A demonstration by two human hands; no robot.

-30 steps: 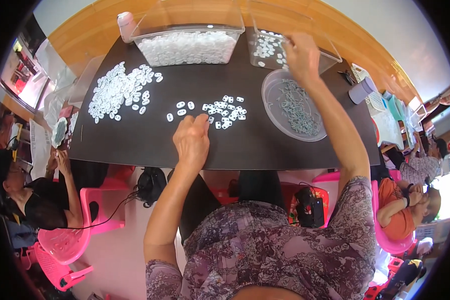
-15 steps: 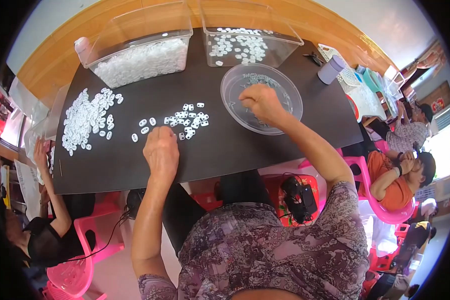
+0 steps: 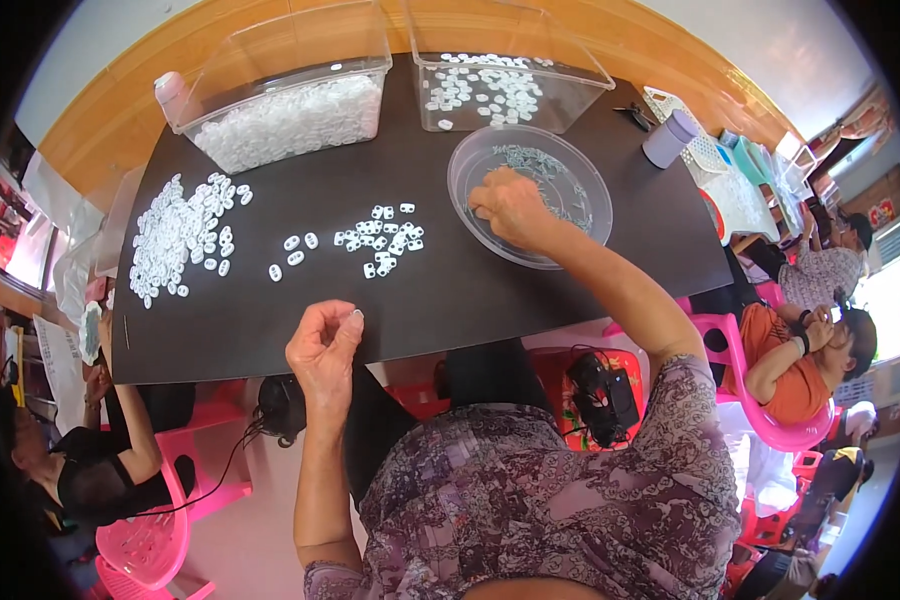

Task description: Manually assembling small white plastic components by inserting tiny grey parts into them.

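Observation:
My left hand [image 3: 324,338] is raised at the table's front edge, its fingers curled and thumb pressed to the index finger. Whatever it pinches is too small to make out. My right hand [image 3: 513,207] reaches into a round clear plastic tray [image 3: 576,172], fingertips bunched and pointing down, so their grip is hidden. Small, slender grey pieces [image 3: 530,158] lie scattered in that tray. Between my hands is a loose cluster of white rectangular two-hole pieces [image 3: 378,240]. Left of it lie several white oval two-hole pieces [image 3: 295,258], with a big pile of ovals [image 3: 175,235] farther left.
At the back stand a clear bin [image 3: 290,120] full of white pieces and another bin [image 3: 490,92] with fewer. A lilac cup [image 3: 670,138], pliers [image 3: 634,116] and a white basket [image 3: 700,145] are at the right. People sit on pink chairs [image 3: 140,535] on both sides.
My left hand has drawn back from beside the white pieces to the table's front edge, turning thumb-up. My right hand has shifted slightly nearer within the round tray.

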